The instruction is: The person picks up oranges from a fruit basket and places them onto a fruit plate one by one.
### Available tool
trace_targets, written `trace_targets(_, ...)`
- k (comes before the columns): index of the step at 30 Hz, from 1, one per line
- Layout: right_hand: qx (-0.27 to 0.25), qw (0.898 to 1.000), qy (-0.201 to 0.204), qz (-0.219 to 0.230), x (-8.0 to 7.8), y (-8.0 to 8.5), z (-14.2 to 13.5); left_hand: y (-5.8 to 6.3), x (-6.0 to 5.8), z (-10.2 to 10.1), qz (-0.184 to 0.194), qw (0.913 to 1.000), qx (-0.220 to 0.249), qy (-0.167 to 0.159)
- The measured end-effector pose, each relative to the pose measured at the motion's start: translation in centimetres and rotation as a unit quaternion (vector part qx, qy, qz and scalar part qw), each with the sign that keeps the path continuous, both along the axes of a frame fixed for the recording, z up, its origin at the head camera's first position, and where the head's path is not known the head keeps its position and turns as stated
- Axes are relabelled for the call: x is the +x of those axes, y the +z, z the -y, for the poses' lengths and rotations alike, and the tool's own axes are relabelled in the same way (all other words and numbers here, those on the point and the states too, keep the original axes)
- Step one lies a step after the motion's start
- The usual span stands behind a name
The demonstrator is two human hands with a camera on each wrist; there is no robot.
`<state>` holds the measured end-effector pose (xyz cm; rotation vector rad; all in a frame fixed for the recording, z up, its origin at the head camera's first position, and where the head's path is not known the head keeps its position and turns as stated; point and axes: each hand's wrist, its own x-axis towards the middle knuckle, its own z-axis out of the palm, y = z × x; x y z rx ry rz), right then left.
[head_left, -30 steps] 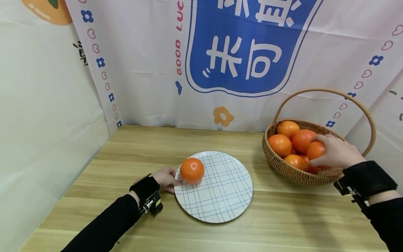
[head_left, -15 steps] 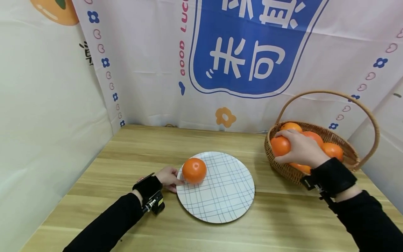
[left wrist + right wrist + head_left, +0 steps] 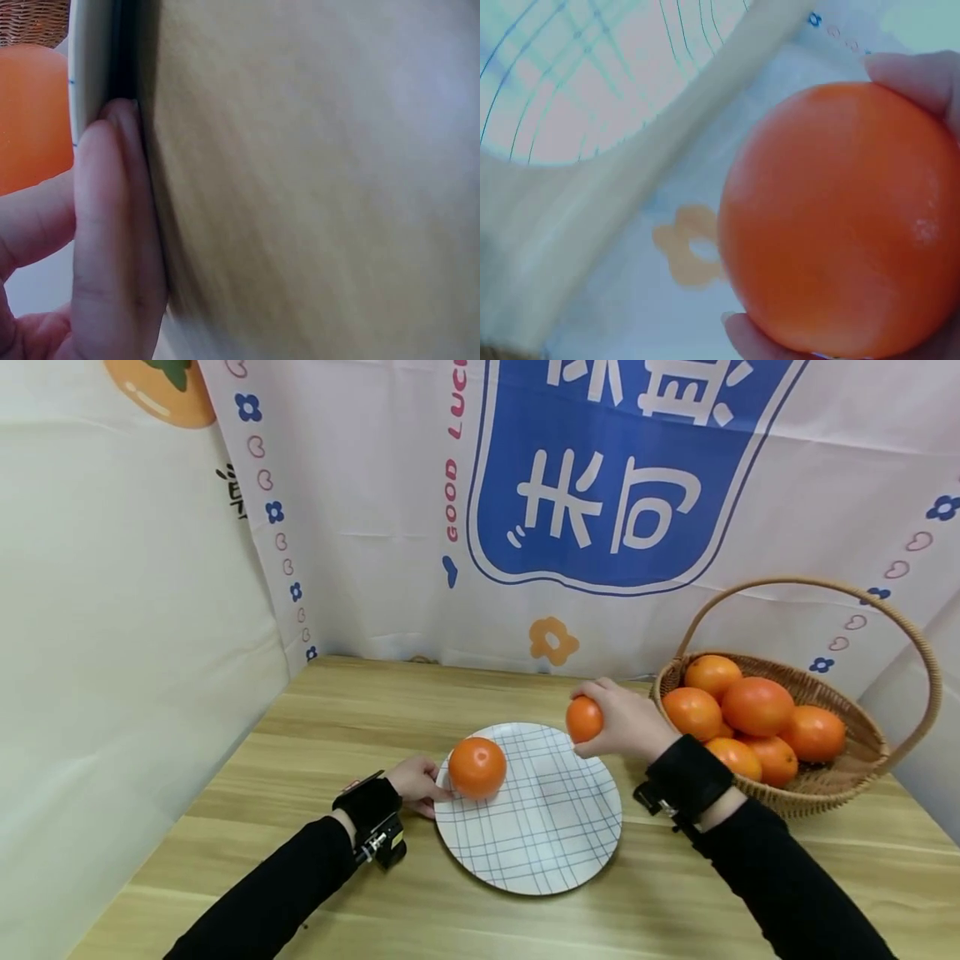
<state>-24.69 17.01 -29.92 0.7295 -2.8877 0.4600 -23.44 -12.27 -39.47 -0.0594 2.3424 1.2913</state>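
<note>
A round white plate with a blue grid pattern lies on the wooden table, one orange at its left side. My left hand pinches the plate's left rim; in the left wrist view the thumb is over the rim and the fingers are under it. My right hand grips another orange above the plate's far right edge. The right wrist view shows this orange large, with fingertips on two sides of it.
A wicker basket with a tall arched handle stands at the right, several oranges inside. A white printed cloth hangs behind the table, and a pale wall covering borders its left edge.
My right hand has taken an orange out of the basket and carried it left to the plate. The left hand keeps its hold on the rim. The head view has shifted slightly.
</note>
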Motion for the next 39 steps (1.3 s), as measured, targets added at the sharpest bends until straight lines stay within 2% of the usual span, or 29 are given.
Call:
trace_targets(4, 0.015, 0.999, -0.011, 0.028, -0.9, -1.6, 2.8, 0.0, 0.1, 0.0, 0.001, 1.0000, 0.000, 0.006)
trace_targets(9, 0.005, 0.999, 0.015, 0.042, -1.7, -3.2, 4.9, 0.2, 0.2, 0.1, -0.002, 1.0000, 0.001, 0.007)
trace_targets(15, 0.000, 0.998, 0.032, 0.060, -2.6, -4.9, 6.1, 0.3, 0.3, -0.1, 0.000, 1.0000, 0.002, 0.009)
trace_targets(23, 0.015, 0.998, 0.056, 0.039, -3.7, -7.0, 7.3, 0.3, 0.4, -0.2, 0.004, 0.9999, -0.001, 0.016)
trace_targets(30, 0.015, 0.998, 0.048, 0.049, -4.1, -7.5, 7.6, 0.0, 0.2, -0.3, 0.006, 0.9998, -0.002, 0.018)
trace_targets(39, 0.031, 0.997, 0.052, 0.052, -3.9, -7.0, 8.3, 0.1, 0.1, -0.2, 0.012, 0.9998, 0.005, 0.015)
